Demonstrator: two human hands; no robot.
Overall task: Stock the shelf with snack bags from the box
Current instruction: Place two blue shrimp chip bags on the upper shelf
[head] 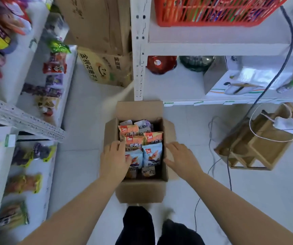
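Observation:
An open cardboard box (pixel 140 191) stands on the white floor in front of me, flaps spread. Inside lie several snack bags: orange ones (pixel 152 137) toward the far side and light blue ones (pixel 152 156) nearer me. My left hand (pixel 114 160) reaches into the box's left side, its fingers lying on a blue bag; I cannot tell whether it grips the bag. My right hand (pixel 179 157) hovers with fingers spread over the box's right flap, holding nothing. The white shelf (pixel 41 80) at the left carries several snack bags.
A second white rack (pixel 139 50) stands behind the box, with a red crate (pixel 213 13) on top and pots below. Cardboard cartons (pixel 105 68) sit at the back. A wooden rack (pixel 259 142) and loose cables lie on the floor at the right.

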